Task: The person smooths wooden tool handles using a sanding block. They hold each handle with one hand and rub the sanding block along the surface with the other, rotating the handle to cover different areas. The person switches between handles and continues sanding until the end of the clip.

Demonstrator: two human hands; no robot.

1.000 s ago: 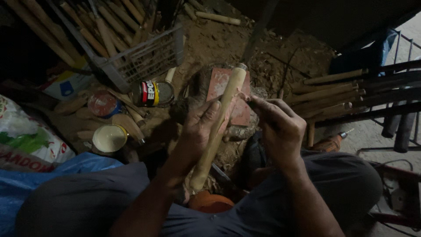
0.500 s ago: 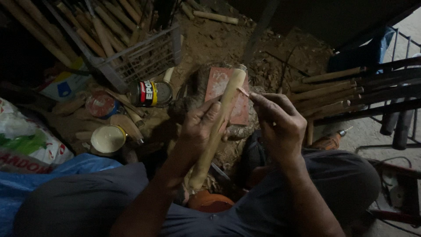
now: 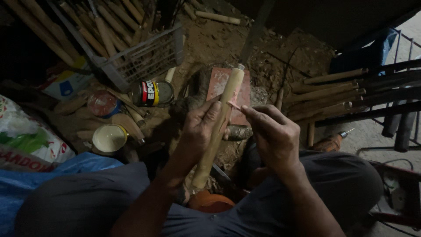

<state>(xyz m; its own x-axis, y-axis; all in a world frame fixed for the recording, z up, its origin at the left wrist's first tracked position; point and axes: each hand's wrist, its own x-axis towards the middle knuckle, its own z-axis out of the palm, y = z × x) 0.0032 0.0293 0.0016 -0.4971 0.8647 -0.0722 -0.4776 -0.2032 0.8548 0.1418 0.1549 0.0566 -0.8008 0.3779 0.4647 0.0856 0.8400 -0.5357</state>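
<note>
Head view. The left hand (image 3: 202, 131) grips a long pale wooden handle (image 3: 218, 127) at mid-length. The fingers (image 3: 211, 115) are curled and pressed together around the shaft, with the thumb lying along its near side. The handle runs tilted from the lap, just above an orange object (image 3: 210, 202) between the knees, up to a dark blade (image 3: 256, 33) that continues from its far end over the dirt floor.

The right hand (image 3: 274, 134) is beside the upper part of the handle. Its thumb and forefinger (image 3: 249, 110) pinch a small pinkish scrap (image 3: 232, 104), probably abrasive paper, and press it against the handle's side. The remaining fingers are bent and held loosely together.

Behind the handle, a reddish brick (image 3: 228, 90) lies flat on the ground. To the left stand an adhesive tin on its side (image 3: 149, 93), a red-lidded tin (image 3: 101, 103) and an open tin with pale contents (image 3: 108, 138). A wire crate (image 3: 144, 57) holds further wooden handles (image 3: 109, 30). To the right, a stack of finished handles (image 3: 329, 94) lies near a dark metal rack (image 3: 394, 87).
</note>
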